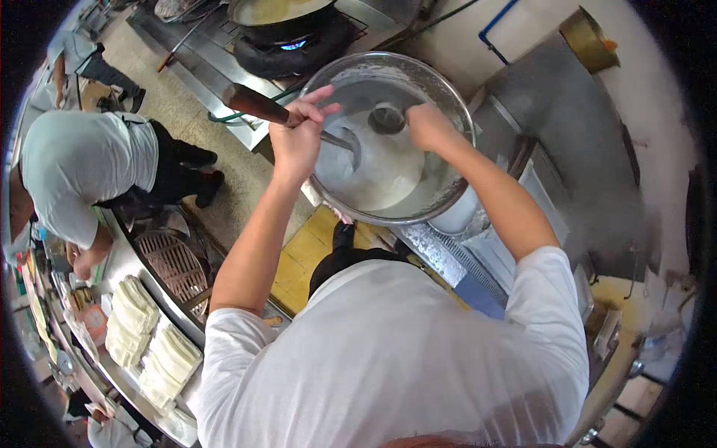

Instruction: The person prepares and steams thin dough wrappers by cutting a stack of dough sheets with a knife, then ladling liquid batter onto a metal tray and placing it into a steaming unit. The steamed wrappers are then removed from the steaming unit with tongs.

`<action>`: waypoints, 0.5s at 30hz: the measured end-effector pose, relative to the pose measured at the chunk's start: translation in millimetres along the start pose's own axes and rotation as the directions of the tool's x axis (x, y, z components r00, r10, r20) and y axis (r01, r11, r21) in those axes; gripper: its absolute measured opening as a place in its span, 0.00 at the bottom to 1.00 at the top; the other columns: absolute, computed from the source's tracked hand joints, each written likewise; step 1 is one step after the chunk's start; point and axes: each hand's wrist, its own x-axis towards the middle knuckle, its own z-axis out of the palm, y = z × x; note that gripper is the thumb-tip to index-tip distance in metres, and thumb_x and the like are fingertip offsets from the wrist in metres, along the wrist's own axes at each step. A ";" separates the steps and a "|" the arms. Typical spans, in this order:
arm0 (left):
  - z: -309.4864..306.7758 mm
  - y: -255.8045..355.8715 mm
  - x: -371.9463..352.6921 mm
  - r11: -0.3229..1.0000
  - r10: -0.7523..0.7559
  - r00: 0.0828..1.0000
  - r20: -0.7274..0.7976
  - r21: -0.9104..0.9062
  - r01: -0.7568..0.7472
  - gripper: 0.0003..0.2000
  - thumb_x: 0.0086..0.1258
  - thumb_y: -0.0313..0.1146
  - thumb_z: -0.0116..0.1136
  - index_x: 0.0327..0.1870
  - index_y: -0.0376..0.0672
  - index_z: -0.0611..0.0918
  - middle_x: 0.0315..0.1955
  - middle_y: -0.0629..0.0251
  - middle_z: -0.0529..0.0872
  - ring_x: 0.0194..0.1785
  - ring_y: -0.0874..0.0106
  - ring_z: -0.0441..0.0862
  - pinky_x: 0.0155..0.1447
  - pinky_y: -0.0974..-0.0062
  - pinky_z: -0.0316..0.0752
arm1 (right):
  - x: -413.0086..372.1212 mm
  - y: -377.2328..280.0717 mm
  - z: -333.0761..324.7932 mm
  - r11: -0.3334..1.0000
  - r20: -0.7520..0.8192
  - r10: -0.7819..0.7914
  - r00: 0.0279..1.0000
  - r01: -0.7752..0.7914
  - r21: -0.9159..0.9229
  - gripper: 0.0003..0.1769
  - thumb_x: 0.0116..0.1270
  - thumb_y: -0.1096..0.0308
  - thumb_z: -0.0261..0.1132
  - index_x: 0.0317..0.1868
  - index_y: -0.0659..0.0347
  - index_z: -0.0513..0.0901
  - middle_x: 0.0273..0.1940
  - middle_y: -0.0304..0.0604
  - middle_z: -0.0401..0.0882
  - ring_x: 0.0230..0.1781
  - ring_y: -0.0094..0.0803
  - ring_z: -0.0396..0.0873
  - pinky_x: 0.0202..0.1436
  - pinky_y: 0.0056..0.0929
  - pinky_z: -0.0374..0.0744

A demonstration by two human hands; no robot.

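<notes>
A large round metal bowl (448, 201) holds a cloudy whitish liquid (381, 175). My left hand (297, 134) is at the bowl's left rim, wrapped round the wooden handle of a ladle (258, 104), with some fingers extended; the ladle's curved metal end dips toward the liquid. Over the right part of the bowl, my right hand (432, 128) is closed on the edge of a small round metal cup (387, 118), which sits at the liquid's surface. The cup's underside is hidden.
Beyond the bowl, a wok (280, 13) stands on a burner with a blue flame. At left, a co-worker (89, 153) bends over a counter holding stacked pale sheets (133, 321) and a woven basket (172, 265). A brass-coloured pot (586, 41) is at upper right.
</notes>
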 end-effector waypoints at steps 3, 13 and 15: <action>-5.1 -0.9 -12.3 0.992 0.125 0.992 0.006 -0.005 -0.125 0.15 0.56 0.03 0.39 0.27 0.36 0.72 0.57 0.42 0.84 0.53 0.55 0.88 0.52 0.67 0.82 | 21.5 -17.3 23.0 0.999 0.055 -0.015 0.998 0.018 -0.041 0.10 0.64 0.73 0.62 0.42 0.62 0.89 0.43 0.56 0.87 0.51 0.53 0.85 0.53 0.45 0.85; -7.5 12.3 -41.6 0.985 0.166 0.985 0.040 0.043 -0.168 0.12 0.58 0.05 0.41 0.29 0.34 0.73 0.53 0.45 0.85 0.53 0.58 0.88 0.58 0.65 0.82 | 47.4 -32.3 66.0 0.988 0.211 0.009 0.977 0.024 -0.154 0.12 0.68 0.73 0.59 0.43 0.62 0.90 0.49 0.55 0.87 0.51 0.51 0.87 0.54 0.45 0.85; -8.3 12.8 -42.9 0.982 0.176 0.983 0.053 0.052 -0.179 0.12 0.58 0.05 0.41 0.29 0.34 0.73 0.53 0.45 0.85 0.53 0.58 0.88 0.58 0.65 0.82 | 46.8 -32.5 81.8 0.990 0.185 0.018 0.983 0.008 -0.138 0.13 0.69 0.72 0.58 0.43 0.63 0.90 0.48 0.58 0.87 0.51 0.52 0.86 0.54 0.46 0.85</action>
